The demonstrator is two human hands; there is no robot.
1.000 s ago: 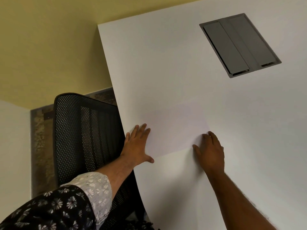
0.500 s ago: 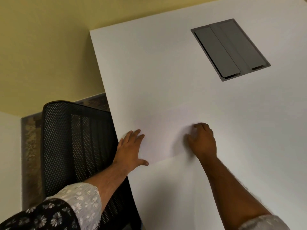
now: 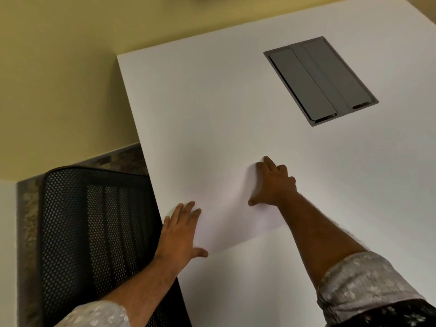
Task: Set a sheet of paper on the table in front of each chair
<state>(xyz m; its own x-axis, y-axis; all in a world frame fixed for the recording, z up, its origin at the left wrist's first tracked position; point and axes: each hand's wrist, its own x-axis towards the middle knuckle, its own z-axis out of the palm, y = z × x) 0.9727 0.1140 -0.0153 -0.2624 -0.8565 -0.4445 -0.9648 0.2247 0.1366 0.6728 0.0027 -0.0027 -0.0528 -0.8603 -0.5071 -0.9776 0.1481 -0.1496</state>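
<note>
One sheet of paper [image 3: 226, 208] lies flat on the white counter [image 3: 212, 102], close to the counter's left edge and directly in front of the black mesh chair [image 3: 94, 232] that stands tucked against that edge. The left hand [image 3: 180, 234] rests palm down with fingers spread on the sheet's near left corner (its thumb reaches out along the paper's near edge), grip released, pressing rather than grasping. The right hand [image 3: 274, 182] lies on the far right part of the sheet, fingers loosely bent and knuckles raised, its grip also released with nothing held. A grey hatch [image 3: 320, 81], closed, is set flush in the counter toward the far right, well apart from the paper.
</note>
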